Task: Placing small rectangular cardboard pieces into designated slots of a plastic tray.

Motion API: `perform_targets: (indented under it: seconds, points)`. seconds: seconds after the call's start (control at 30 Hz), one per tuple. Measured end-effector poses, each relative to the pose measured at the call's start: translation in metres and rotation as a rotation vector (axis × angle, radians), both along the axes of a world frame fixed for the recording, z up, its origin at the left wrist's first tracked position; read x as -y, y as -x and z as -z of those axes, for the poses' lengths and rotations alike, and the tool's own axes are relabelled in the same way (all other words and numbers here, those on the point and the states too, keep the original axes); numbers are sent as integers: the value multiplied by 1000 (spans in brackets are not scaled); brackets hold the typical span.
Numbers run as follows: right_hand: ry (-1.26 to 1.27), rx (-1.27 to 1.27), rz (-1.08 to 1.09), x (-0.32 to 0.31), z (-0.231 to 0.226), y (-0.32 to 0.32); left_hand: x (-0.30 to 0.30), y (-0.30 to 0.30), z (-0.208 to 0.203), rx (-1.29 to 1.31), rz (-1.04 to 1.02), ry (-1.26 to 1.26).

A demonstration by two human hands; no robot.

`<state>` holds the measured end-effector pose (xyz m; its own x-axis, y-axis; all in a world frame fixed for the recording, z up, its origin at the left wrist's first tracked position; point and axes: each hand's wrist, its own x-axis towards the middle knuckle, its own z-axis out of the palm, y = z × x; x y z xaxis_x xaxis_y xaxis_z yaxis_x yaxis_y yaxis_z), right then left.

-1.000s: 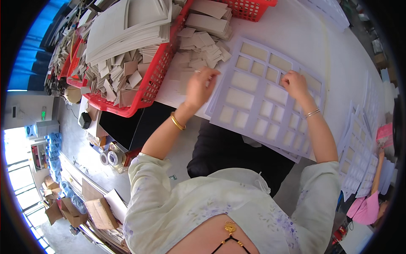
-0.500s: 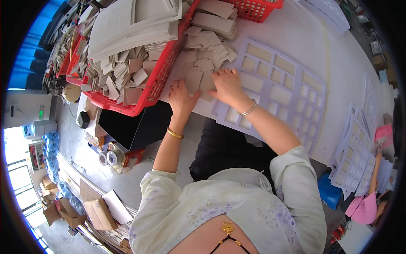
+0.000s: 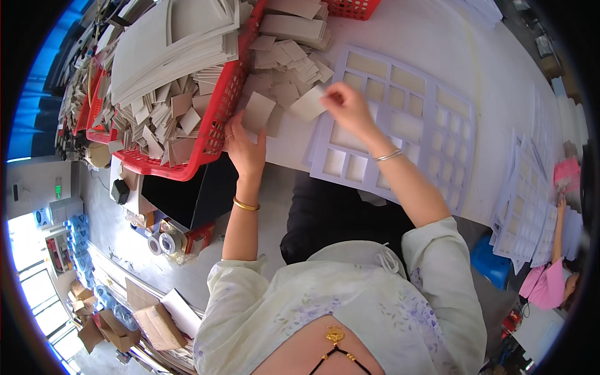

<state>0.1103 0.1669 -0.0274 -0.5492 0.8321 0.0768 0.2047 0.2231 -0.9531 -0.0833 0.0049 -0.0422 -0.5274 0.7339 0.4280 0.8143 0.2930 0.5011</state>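
Note:
My right hand pinches the corner of a grey cardboard piece, held just over the table left of a white frame sheet with many rectangular openings. Between the thumb and fingers of my left hand, a second grey cardboard piece stands tilted against the table. This hand is beside the red basket's wall. Loose grey pieces lie scattered just beyond both hands. Grey backing shows through many of the sheet's openings.
Grey offcuts and a stack of large grey boards fill the red basket. More frame sheets lie at the right, near a person in a pink sleeve. Another red basket stands at the far edge.
My hands have moved apart. The right has lifted a grey cardboard piece toward the frame sheet; the left has drawn back left to the basket with another piece. The view has shifted slightly.

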Motion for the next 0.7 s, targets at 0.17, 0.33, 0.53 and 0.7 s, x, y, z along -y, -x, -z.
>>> perform_targets:
  seconds: [0.17,0.33,0.53,0.7]
  points:
    - [213,-166,288,-21,-41,-74,-7,-23,-21,99,330,-98]
    - [129,-54,373,-27,-29,-124,-22,-65,-48,219,764,79]
    - [149,-90,379,-18,-20,-134,-56,-72,-42,10,938,171]
    - [179,35,282,-14,-20,-120,-69,-75,-34,122,1048,265]
